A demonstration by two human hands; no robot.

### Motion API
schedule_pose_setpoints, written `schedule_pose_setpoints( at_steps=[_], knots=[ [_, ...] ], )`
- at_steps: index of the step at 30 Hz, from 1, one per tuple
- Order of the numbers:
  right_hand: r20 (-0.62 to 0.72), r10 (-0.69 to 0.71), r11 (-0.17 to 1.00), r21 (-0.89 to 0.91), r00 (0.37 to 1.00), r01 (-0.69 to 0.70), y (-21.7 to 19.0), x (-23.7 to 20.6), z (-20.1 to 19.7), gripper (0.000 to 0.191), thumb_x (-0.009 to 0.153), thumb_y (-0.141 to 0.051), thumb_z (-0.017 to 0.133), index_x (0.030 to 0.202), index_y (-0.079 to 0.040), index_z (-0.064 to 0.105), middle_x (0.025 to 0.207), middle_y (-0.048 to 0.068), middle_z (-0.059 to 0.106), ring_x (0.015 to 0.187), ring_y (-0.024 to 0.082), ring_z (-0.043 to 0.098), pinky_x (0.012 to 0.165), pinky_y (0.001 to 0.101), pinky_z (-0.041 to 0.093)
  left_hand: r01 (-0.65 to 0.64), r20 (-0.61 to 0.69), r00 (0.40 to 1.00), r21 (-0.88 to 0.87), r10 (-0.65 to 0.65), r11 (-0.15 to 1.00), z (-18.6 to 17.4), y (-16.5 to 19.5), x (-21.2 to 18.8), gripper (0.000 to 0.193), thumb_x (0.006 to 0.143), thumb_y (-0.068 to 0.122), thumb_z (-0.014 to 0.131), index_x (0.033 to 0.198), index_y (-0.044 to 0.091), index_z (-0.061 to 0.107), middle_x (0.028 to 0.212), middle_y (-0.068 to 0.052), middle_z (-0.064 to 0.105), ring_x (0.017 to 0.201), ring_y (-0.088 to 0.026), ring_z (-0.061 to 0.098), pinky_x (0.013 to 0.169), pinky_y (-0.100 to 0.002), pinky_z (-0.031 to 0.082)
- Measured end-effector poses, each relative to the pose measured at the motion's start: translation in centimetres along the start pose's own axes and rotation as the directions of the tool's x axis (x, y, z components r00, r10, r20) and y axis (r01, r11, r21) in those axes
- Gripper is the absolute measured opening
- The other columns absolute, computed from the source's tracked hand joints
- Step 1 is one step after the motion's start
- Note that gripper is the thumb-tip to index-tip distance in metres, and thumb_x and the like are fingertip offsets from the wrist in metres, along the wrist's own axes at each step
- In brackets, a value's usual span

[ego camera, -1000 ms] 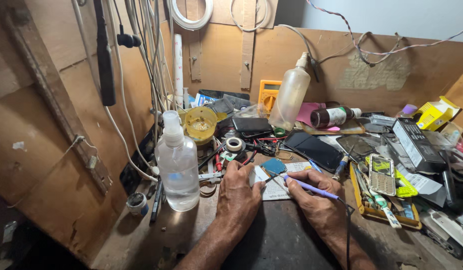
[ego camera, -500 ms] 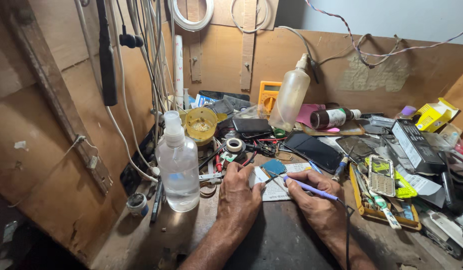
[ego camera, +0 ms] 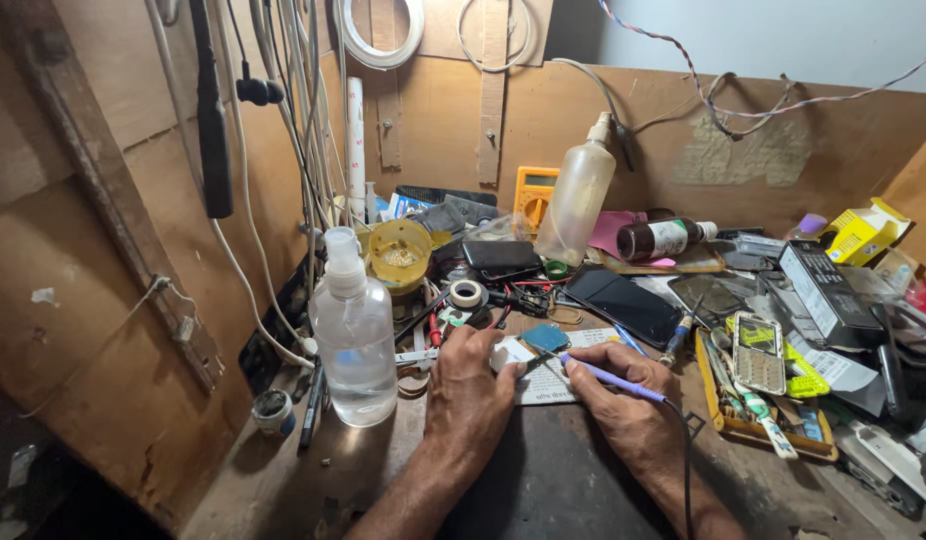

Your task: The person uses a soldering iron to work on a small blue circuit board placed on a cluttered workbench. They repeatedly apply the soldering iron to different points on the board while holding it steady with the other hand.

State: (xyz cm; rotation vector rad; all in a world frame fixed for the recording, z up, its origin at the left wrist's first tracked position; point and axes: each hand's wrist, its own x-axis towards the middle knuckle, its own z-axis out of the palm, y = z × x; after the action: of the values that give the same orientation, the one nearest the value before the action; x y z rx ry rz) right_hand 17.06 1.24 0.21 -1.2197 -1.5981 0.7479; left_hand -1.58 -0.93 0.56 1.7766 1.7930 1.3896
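Hands meet at the middle of a cluttered workbench (ego camera: 543, 490). The right hand (ego camera: 633, 415) is closed in a pen grip round a purple soldering iron (ego camera: 613, 379), whose long axis runs from the knuckles up and to the left, the tip coming down beside a small blue circuit board (ego camera: 546, 337). That board lies on a white printed sheet (ego camera: 553, 385), just beyond both sets of fingers and between them. The left hand (ego camera: 468, 385) lies knuckles-up with its fingertips pressed on a small white piece (ego camera: 510, 352) touching the board's left edge; whether it pinches that piece or only pins it down I cannot tell. A clear spray bottle (ego camera: 354, 335) stands upright to the left, well clear, and a dark phone (ego camera: 623, 305) lies flat behind the board. The iron's cord trails down past the wrist.
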Motion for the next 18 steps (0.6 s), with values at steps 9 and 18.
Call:
schedule_pose_setpoints(
  at_steps=[9,18],
  knots=[
    [0.009,-0.027,0.998,0.062,1.000,0.027,0.1,0.0,0.1,0.018,0.087,-0.014,0.076,0.098,-0.001,0.080,0.080,0.002,0.075,0.071,0.005,0.063,0.062,0.0231,0.051,0.002,0.029,1.000,0.133,-0.006,0.991,0.2,0.3,2.4,0.019,0.089,0.012,0.070,0.105,0.004,0.076,0.099,-0.017,0.071,0.093,-0.030,0.069,0.084,-0.046,0.054],
    [-0.017,-0.007,1.000,0.030,1.000,0.008,-0.1,-0.1,0.2,0.019,0.086,-0.015,0.077,0.098,-0.001,0.080,0.080,0.002,0.076,0.071,0.006,0.067,0.064,0.0231,0.054,0.062,0.211,0.972,0.179,-0.100,0.982,1.9,-0.4,6.9,0.030,0.080,-0.002,0.065,0.110,0.002,0.071,0.106,-0.023,0.072,0.104,-0.038,0.069,0.091,-0.049,0.053]
  ],
)
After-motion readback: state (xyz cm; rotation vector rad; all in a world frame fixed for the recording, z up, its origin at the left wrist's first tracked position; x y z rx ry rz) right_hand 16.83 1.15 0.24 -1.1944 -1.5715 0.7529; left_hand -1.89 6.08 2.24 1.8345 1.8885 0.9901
